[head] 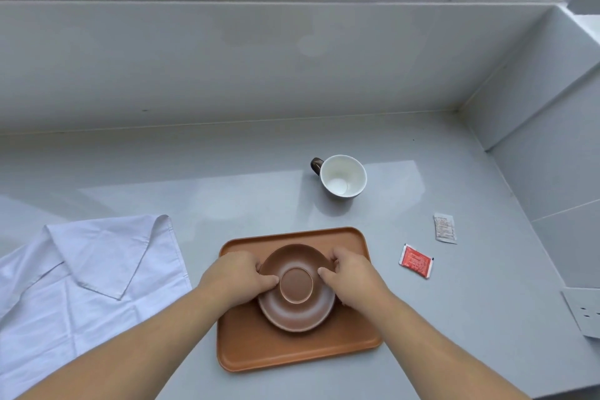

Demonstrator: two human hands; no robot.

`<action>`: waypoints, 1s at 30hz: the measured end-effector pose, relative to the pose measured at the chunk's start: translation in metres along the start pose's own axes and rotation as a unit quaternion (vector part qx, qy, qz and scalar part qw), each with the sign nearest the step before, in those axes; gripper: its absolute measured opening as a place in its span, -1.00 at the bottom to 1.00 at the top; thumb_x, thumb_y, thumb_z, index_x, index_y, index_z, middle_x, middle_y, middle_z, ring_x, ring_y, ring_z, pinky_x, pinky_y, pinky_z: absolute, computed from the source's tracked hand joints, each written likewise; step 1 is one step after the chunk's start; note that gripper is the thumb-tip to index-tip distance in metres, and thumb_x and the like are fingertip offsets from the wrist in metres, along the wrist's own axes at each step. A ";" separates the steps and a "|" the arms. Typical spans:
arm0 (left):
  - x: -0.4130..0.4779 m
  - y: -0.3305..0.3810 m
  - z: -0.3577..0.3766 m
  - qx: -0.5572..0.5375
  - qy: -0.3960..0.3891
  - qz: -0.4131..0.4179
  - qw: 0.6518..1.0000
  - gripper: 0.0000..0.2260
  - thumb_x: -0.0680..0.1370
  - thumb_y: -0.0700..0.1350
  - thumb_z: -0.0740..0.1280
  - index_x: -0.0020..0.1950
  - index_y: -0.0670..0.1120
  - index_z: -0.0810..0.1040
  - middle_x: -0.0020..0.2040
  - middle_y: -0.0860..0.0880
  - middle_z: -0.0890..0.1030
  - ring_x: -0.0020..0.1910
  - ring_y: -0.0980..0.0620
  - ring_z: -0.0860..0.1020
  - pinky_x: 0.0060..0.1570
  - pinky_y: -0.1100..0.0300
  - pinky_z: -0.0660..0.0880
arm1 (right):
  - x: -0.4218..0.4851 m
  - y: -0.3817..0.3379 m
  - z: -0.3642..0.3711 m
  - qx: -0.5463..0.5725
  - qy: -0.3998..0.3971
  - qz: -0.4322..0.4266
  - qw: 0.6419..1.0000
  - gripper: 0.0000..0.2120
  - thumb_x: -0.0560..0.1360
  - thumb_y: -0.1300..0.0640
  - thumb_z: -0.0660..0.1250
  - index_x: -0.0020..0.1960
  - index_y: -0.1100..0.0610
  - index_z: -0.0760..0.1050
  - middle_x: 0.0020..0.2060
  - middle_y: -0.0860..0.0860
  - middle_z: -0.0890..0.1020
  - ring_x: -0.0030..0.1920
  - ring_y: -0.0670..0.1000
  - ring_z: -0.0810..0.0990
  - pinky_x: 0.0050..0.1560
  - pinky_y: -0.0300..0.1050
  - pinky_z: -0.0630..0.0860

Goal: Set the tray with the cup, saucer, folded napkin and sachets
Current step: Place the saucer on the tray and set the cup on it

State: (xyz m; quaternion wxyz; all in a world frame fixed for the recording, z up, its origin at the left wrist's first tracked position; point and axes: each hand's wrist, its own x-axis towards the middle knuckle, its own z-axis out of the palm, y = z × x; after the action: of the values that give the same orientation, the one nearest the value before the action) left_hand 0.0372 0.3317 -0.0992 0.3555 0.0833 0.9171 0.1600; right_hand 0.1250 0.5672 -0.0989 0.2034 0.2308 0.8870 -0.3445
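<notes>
Both hands are closed on the brown saucer (296,289): the left hand (238,276) grips its left rim with the thumb lying on the upper face near the centre ring, and the right hand (352,274) pinches the right rim the same way. The saucer sits over the middle of the orange tray (292,351), a little toward the tray's far edge; whether it already rests flat or is held just clear cannot be told. The step in hand looks like seating the saucer, the first piece on the tray. The cup (343,176) stands upright on the counter (194,178) beyond the tray's far right corner, handle to the left. A red sachet (416,261) lies just off the tray's right edge, and a white sachet (445,228) beyond it, nearer the counter's right side. The white napkin (81,276), unfolded, spreads over the counter's left edge. Next, both hands should let go and one should fetch the cup by its handle.
</notes>
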 end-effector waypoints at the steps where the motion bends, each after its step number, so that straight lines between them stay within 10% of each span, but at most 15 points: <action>1: 0.002 0.004 -0.006 0.025 0.035 0.002 0.999 -0.53 0.29 0.38 0.33 -0.35 -0.03 0.40 -0.40 0.08 0.55 -0.39 0.09 0.51 -0.40 0.14 0.37 | 0.002 0.000 -0.005 -0.002 0.016 -0.002 1.000 -0.82 0.50 -0.08 0.39 -0.12 0.00 0.46 -0.32 -0.06 0.59 -0.23 0.05 0.62 -0.19 -0.01 0.59; 7: 0.033 0.050 -0.049 0.023 0.124 0.048 0.991 -0.72 0.41 0.26 0.30 -0.03 0.11 0.52 -0.08 0.12 0.64 -0.08 0.03 0.58 -0.13 0.09 0.56 | 0.030 0.000 -0.052 0.089 0.120 0.040 0.988 -0.84 0.47 -0.14 0.30 -0.10 -0.05 0.47 -0.34 -0.04 0.63 -0.32 -0.08 0.61 -0.32 -0.12 0.49; 14: 0.092 0.118 -0.080 -0.013 0.154 0.118 0.981 -0.44 0.53 0.11 0.38 0.50 0.17 0.30 0.37 0.02 0.56 0.25 -0.06 0.56 -0.02 0.08 0.46 | 0.080 -0.005 -0.096 0.236 0.117 0.081 0.961 -0.61 0.49 -0.14 0.32 0.25 -0.04 0.37 -0.26 0.07 0.69 -0.41 0.03 0.69 -0.35 -0.04 0.68; 25: 0.133 0.149 -0.071 0.018 0.120 0.123 0.985 -0.69 0.52 -0.11 0.30 0.24 0.13 0.44 0.03 0.05 0.65 -0.03 -0.09 0.59 -0.04 -0.07 0.62 | 0.123 -0.014 -0.103 0.200 0.040 0.064 0.977 -0.73 0.48 0.17 0.18 0.17 0.05 0.43 -0.11 0.17 0.66 -0.29 0.15 0.68 -0.42 -0.02 0.67; 30: 0.105 0.123 -0.078 0.023 0.106 0.140 0.984 -0.81 0.45 0.06 0.37 0.01 0.19 0.43 -0.24 0.29 0.54 -0.22 0.22 0.51 -0.31 0.14 0.43 | 0.100 -0.026 -0.103 0.139 0.036 0.023 0.989 -0.75 0.47 0.15 0.16 0.13 0.06 0.44 -0.17 0.15 0.66 -0.27 0.24 0.71 -0.26 0.22 0.70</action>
State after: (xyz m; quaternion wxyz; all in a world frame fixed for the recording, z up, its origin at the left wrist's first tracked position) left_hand -0.0877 0.4559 -0.0671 0.2280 0.2018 0.9324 0.1948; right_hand 0.0086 0.6499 -0.0676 0.1452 0.2893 0.8318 -0.4510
